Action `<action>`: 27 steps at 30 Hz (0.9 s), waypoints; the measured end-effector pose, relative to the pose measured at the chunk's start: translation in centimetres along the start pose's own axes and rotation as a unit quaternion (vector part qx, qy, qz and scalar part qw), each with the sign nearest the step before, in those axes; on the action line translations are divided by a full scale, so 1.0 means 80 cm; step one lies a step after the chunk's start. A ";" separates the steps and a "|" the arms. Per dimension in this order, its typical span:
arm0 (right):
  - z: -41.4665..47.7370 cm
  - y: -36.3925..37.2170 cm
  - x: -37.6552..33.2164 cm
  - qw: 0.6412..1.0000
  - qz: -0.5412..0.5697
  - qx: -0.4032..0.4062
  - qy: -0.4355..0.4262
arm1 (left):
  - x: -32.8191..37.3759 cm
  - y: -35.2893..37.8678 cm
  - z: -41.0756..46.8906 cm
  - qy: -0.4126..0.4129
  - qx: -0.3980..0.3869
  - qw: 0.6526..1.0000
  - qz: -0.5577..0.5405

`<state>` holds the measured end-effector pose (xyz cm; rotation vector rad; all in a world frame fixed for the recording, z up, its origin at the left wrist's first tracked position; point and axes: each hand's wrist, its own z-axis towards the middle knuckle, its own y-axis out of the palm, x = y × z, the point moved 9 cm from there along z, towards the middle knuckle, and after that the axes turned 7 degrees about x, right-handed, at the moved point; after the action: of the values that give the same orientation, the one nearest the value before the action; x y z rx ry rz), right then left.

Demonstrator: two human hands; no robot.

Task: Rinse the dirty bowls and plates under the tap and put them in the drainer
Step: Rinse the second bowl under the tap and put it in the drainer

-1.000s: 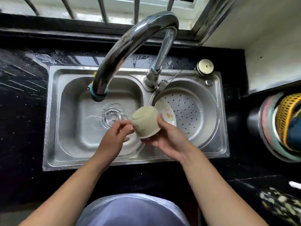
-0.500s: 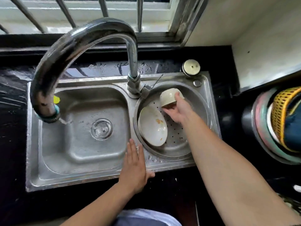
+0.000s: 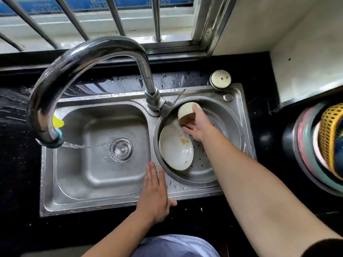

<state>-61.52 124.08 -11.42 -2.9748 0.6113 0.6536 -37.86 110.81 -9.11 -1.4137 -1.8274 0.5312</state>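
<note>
Grips the bowl (image 3: pixel 186 110) in the right hand (image 3: pixel 197 127): thumb across the outer wall, fingers (image 3: pixel 186 129) curled at the rim, mouth tipped toward 5 o'clock. Holds it inside the drainer (image 3: pixel 202 173), at 12 o'clock of that round perforated tub, near its wall. Below the bowl, at the drainer's 9 o'clock, a white dish (image 3: pixel 175 148) with orange flowers, tilted against the wall; impossible to tell whether bowl and dish touch. Lays the left hand (image 3: pixel 155 193) flat on the sink (image 3: pixel 104 205) rim at 6 o'clock, fingers straight, released, grasping nothing, tips pointing to 12 o'clock between the left basin and the drainer. Pours water (image 3: pixel 74 145) from the tap (image 3: pixel 89 51) spout at the basin's 9 o'clock, slanting toward the drain (image 3: pixel 121 149) at the basin's centre. At 1 o'clock of the drainer, a round cap (image 3: pixel 220 79) on the black desk (image 3: pixel 18 173). At 3 o'clock, well apart from the sink, stacked tubs (image 3: pixel 304 151) with a yellow basket (image 3: pixel 332 127) inside. Beyond the desk at 12 o'clock, window bars (image 3: pixel 157 17).
</note>
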 end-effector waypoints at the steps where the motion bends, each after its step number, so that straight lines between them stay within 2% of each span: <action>1: -0.003 -0.003 0.002 1.000 -0.003 -0.005 0.001 | 0.000 0.000 0.000 0.001 -0.003 1.000 -0.003; 8: -0.040 -0.061 0.041 1.000 -0.011 -0.022 -0.017 | 0.001 0.003 0.001 0.017 -0.009 1.000 0.014; 13: -0.107 -0.144 0.104 0.996 0.076 0.042 -0.016 | 0.000 0.006 0.004 0.020 -0.002 1.000 0.013; 16: -0.163 -0.184 0.165 0.987 0.155 0.050 -0.011 | 0.000 0.008 0.010 0.014 0.008 1.000 0.026; 20: -0.241 -0.241 0.273 0.962 0.241 0.125 -0.032 | 0.004 0.004 -0.001 0.053 0.026 0.998 0.011; 24: -0.339 -0.267 0.440 0.931 0.291 0.220 -0.022 | -0.005 -0.017 -0.027 0.117 0.041 0.989 0.080; 25: -0.362 -0.268 0.486 0.928 0.291 0.232 -0.012 | -0.001 -0.019 -0.040 0.151 0.057 0.981 0.103; 27: -0.406 -0.272 0.583 0.919 0.301 0.255 0.014 | 0.018 -0.006 -0.092 0.275 0.082 0.950 0.119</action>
<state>-1.41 123.18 -1.98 -2.2950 1.4669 0.3783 -32.70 111.19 -3.67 -1.4907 -1.1543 0.3474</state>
